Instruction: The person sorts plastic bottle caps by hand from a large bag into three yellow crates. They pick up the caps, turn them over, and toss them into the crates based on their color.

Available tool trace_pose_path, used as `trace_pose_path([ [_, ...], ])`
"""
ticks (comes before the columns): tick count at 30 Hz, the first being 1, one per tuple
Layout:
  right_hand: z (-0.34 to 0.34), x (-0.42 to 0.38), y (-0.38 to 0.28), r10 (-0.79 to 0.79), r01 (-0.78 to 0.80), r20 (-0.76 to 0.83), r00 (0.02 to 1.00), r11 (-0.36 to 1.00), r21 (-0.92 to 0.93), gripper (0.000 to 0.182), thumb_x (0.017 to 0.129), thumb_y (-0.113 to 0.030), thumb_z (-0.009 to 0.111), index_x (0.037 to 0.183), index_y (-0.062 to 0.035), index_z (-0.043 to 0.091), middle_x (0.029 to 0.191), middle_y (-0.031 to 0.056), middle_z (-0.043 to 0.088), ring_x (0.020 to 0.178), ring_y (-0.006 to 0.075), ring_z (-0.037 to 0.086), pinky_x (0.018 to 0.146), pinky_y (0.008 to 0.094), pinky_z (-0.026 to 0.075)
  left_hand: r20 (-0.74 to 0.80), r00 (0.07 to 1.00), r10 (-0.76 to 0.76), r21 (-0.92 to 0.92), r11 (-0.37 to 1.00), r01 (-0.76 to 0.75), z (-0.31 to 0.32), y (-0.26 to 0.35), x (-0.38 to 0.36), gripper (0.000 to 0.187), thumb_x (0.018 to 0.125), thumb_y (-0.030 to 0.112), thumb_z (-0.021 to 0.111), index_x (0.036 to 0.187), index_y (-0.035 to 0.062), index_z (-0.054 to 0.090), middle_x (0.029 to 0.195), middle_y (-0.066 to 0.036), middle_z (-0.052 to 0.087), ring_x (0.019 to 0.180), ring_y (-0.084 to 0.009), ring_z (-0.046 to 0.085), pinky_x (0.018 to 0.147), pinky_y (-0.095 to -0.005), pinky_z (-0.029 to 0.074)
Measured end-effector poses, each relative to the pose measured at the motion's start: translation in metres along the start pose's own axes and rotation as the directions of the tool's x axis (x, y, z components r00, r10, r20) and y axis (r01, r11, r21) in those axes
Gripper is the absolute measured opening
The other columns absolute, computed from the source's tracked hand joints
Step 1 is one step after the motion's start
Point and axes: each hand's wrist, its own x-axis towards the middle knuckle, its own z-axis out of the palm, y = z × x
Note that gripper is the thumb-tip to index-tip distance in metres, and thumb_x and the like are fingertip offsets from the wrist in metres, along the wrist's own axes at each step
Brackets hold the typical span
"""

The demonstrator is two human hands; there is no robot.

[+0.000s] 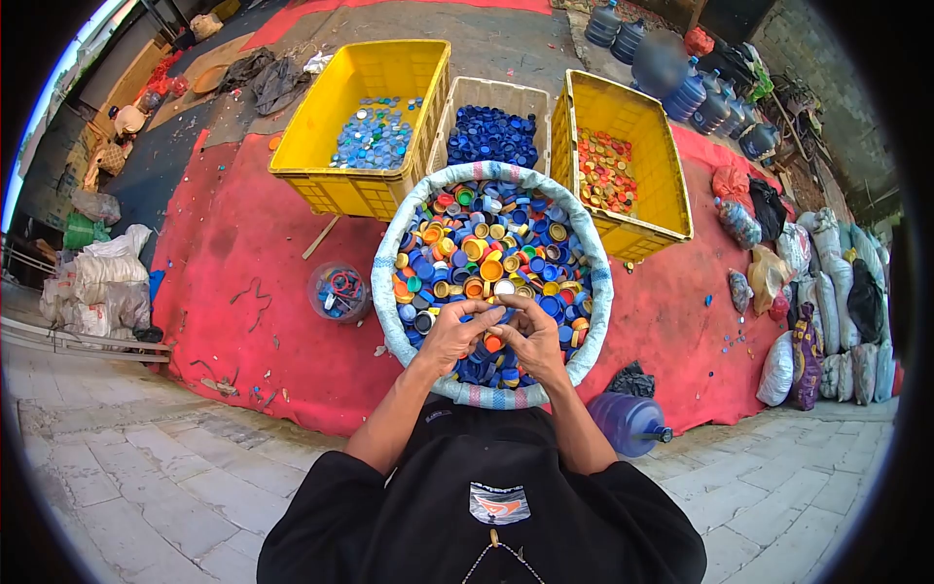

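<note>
A round basket with a cloth-wrapped rim (394,331) stands right in front of me, heaped with mixed plastic bottle caps (467,248) in blue, orange, yellow, green and white. Over its near half, my left hand (455,338) and my right hand (535,341) meet at the fingertips. Thumbs and index fingers are pinched together around something small, mostly hidden by the fingers; I cannot make out what it is. An orange cap (493,343) shows just below the fingertips, among blue ones.
Beyond the basket stand a yellow crate (306,175) of light-blue caps, a whitish crate (537,97) of dark-blue caps and another yellow crate (637,127) of red-orange caps. A small tub (326,310) sits left, a water jug (628,425) right. Sacks (776,370) line the right.
</note>
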Motion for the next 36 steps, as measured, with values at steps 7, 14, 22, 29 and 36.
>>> trace_pose_path([
  [7, -0.003, 0.003, -0.018, 0.027, -0.027, 0.025, 0.999, 1.000, 0.005, 0.049, 0.082, -0.003, 0.074, 0.127, 0.0003, 0.054, 0.098, 0.0054, 0.065, 0.061, 0.0023, 0.048, 0.055, 0.0181, 0.042, -0.032, 0.999, 0.015, -0.129, 0.992, -0.019, -0.001, -0.006, 0.003, 0.035, 0.088, 0.036, 0.072, 0.099, 0.0049, 0.063, 0.069, 0.006, 0.052, 0.050, 0.0006, 0.040, 0.041, -0.0160, 0.026],
  [14, -0.002, 0.003, -0.017, 0.238, -0.210, 0.009, 0.971, 0.841, 0.498, 0.055, 0.087, -0.012, 0.071, 0.135, -0.0003, 0.047, 0.130, 0.0162, 0.058, 0.080, 0.0076, 0.062, 0.058, 0.0195, 0.049, -0.061, 0.997, -0.041, -0.259, 0.965, 0.024, 0.011, -0.005, 0.000, 0.029, 0.093, 0.036, 0.066, 0.098, 0.0079, 0.064, 0.068, 0.006, 0.047, 0.054, -0.0009, 0.042, 0.041, -0.0153, 0.027],
  [22, 0.000, 0.004, -0.018, 0.127, -0.141, 0.062, 0.990, 0.931, 0.336, 0.053, 0.088, -0.004, 0.067, 0.135, 0.0040, 0.043, 0.130, 0.0192, 0.056, 0.093, 0.0158, 0.065, 0.075, 0.0262, 0.055, 0.062, 0.993, -0.096, -0.289, 0.951, 0.110, 0.010, -0.003, 0.002, 0.022, 0.094, 0.030, 0.064, 0.093, 0.0079, 0.062, 0.069, 0.005, 0.049, 0.054, -0.0013, 0.043, 0.040, -0.0145, 0.027],
  [29, -0.009, 0.005, -0.007, 0.087, -0.088, 0.087, 0.992, 0.996, 0.005, 0.057, 0.081, 0.001, 0.073, 0.132, 0.0005, 0.050, 0.123, 0.0134, 0.063, 0.064, 0.0029, 0.052, 0.055, 0.0180, 0.042, 0.040, 0.993, -0.107, -0.281, 0.953, 0.114, 0.005, -0.007, 0.004, 0.017, 0.094, 0.024, 0.063, 0.093, 0.0072, 0.062, 0.069, 0.005, 0.049, 0.051, -0.0020, 0.043, 0.038, -0.0143, 0.027],
  [36, -0.014, 0.006, -0.026, 0.105, -0.089, 0.029, 0.994, 0.940, -0.328, 0.040, 0.081, -0.005, 0.075, 0.119, -0.0014, 0.064, 0.063, 0.0010, 0.057, 0.051, 0.0044, 0.043, 0.048, 0.0245, 0.036, -0.123, 0.985, 0.122, -0.039, 0.991, -0.127, 0.006, -0.018, 0.002, 0.016, 0.093, 0.019, 0.063, 0.105, 0.0078, 0.058, 0.071, 0.004, 0.049, 0.054, -0.0017, 0.040, 0.040, -0.0152, 0.027],
])
